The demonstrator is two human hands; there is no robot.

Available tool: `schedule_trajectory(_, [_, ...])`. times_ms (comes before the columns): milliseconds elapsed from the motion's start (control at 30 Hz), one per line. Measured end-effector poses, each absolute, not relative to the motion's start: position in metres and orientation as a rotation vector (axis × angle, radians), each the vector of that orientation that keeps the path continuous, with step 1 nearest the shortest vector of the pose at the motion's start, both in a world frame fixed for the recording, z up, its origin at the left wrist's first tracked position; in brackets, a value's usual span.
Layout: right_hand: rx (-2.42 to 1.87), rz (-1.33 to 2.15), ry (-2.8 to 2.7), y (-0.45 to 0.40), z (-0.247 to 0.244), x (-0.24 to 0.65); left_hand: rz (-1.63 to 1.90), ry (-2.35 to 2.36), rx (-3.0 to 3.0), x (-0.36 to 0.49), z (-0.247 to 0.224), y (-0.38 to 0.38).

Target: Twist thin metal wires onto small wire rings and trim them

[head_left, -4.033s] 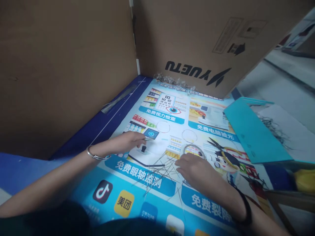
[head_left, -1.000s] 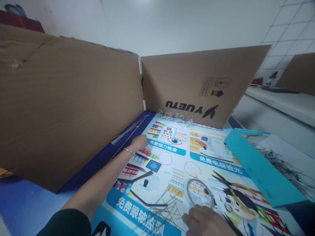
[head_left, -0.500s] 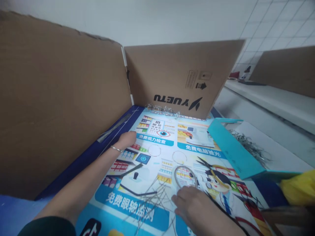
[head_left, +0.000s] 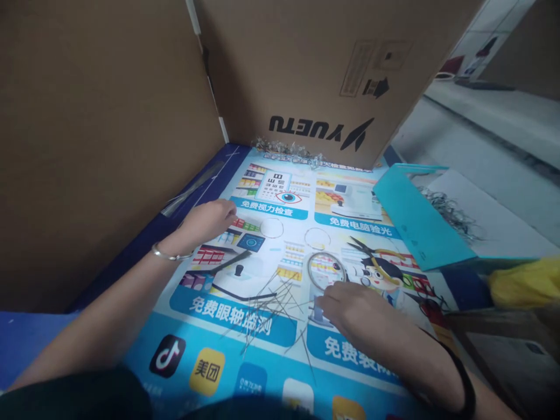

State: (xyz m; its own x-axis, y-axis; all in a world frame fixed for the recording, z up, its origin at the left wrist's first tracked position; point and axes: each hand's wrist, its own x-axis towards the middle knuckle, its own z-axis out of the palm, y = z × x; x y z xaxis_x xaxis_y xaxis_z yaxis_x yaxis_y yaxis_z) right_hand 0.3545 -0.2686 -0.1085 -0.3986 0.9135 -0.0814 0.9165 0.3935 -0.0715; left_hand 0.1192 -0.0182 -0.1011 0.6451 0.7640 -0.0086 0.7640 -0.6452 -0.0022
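My left hand [head_left: 210, 220] rests on the printed poster's left side with its fingers curled together. Anything inside the fingers is hidden. My right hand [head_left: 350, 304] is closed just below a thick grey ring [head_left: 309, 273] that looks like coiled wire. Its fingertips meet or nearly meet the ring, but what they pinch cannot be made out. Two thin wire loops, a left loop [head_left: 272, 238] and a right loop [head_left: 318, 247], lie between my hands. Loose straight wires [head_left: 273, 300] are scattered in front of them. A pair of pliers [head_left: 366, 248] with dark jaws lies beyond my right hand.
Cardboard walls stand at the left [head_left: 105, 128] and back [head_left: 306, 64]. A turquoise box [head_left: 420, 219] holding a heap of wire pieces [head_left: 452, 213] sits to the right. Small clear bits [head_left: 284, 147] line the back edge. A yellow bag [head_left: 520, 283] lies at far right.
The view has tipped downward, so the table sits higher in the picture and more of its near edge shows. Both hands stay by the same spots, still closed; the loops and wires have hardly moved.
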Motion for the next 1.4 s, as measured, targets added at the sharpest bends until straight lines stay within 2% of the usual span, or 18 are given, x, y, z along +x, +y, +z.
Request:
schedule_trajectory(267, [1.570,-0.365,2.616,-0.272,-0.117,0.354,-0.531,0.780,2.744,0.087,-0.100,-0.109])
schedule_trajectory(333, [1.552,-0.393,2.641,-0.272,-0.119,0.350,-0.572,0.735,2.698,0.084,-0.105,-0.122])
schedule_trajectory(733, [1.738,-0.279,2.402,-0.285,-0.101,0.370,-0.264,0.620,2.489,0.094,-0.127,-0.147])
schedule_trajectory(1033, [1.808,-0.198,2.358,-0.295,-0.120,0.350,-0.298,0.589,2.494,0.099,-0.128,-0.156])
schedule_trajectory(1400, [2.042,-0.380,2.253,-0.279,-0.132,0.304,-0.230,0.587,2.462,0.102,-0.133,-0.169])
